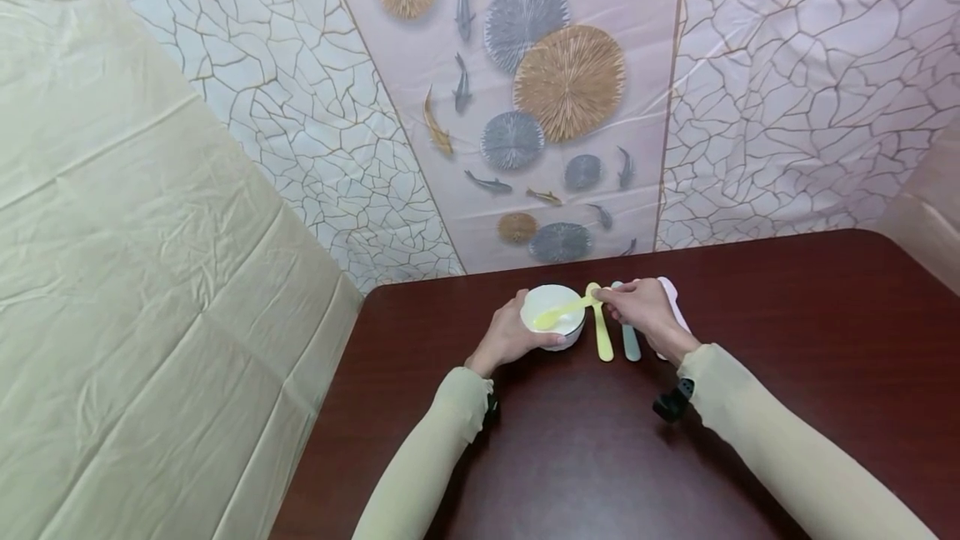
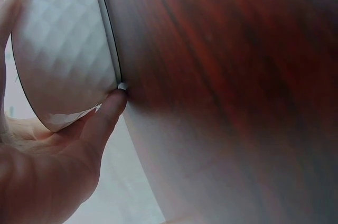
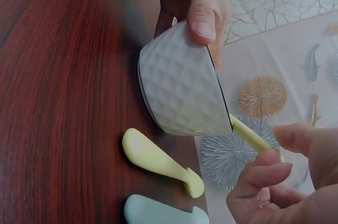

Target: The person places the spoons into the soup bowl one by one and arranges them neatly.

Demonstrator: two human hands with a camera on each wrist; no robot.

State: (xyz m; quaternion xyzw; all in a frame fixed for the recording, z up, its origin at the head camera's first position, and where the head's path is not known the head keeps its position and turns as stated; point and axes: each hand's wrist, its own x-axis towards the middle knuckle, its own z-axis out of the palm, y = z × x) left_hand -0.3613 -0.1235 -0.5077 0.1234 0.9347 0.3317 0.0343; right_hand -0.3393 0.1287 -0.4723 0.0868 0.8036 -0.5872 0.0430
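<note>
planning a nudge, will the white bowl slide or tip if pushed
The bowl would probably slide before tipping: its base looks broad. Its patterned wall likely offers grip. It seems stiff: undented in the left hand.

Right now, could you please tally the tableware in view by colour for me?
White diamond-textured bowl: 1
Yellow slim utensils: 2
Blue-green slim utensil: 1
Pale pink slim utensil: at least 1, as the right hand may hide more
Total: at least 5
</note>
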